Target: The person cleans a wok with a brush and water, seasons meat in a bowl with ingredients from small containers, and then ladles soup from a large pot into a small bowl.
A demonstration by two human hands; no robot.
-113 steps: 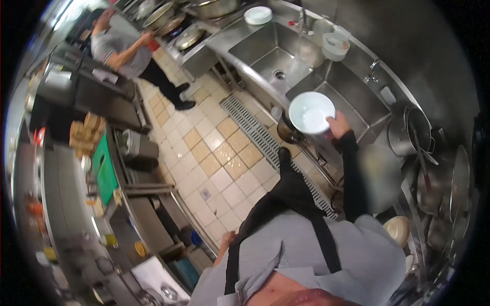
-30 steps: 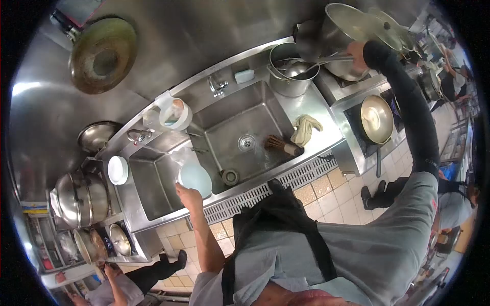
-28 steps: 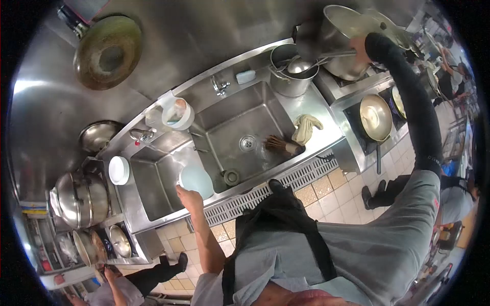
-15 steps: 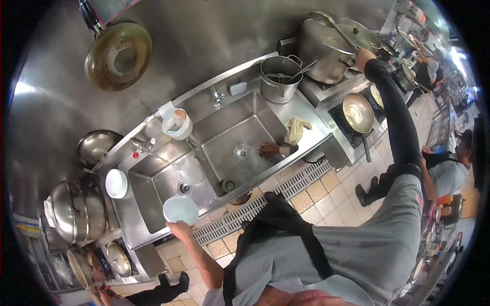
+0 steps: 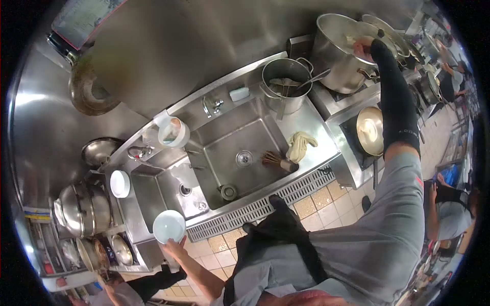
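My left hand (image 5: pixel 176 247) grips a pale, whitish bowl (image 5: pixel 169 227) by its lower rim, over the front edge of the smaller sink basin. At the upper right, my right hand (image 5: pixel 363 47), blurred, is at the mouth of a large steel pot (image 5: pixel 339 69). Its fingers look closed on the ladle, which is hidden at the pot. A lid with a black knob (image 5: pixel 381 33) is close beside this hand.
A double sink (image 5: pixel 240 135) holds a brush (image 5: pixel 279 161). Around it are a cloth (image 5: pixel 300 147), a smaller pot (image 5: pixel 286 89), a white container (image 5: pixel 173 132) and stacked plates (image 5: pixel 120 183). A frying pan (image 5: pixel 370 130) sits on the stove. Other people are at both sides.
My right hand has moved to the large pot's mouth, and the ladle that showed above the pot is out of sight. My left hand and the bowl have shifted slightly left and toward me.
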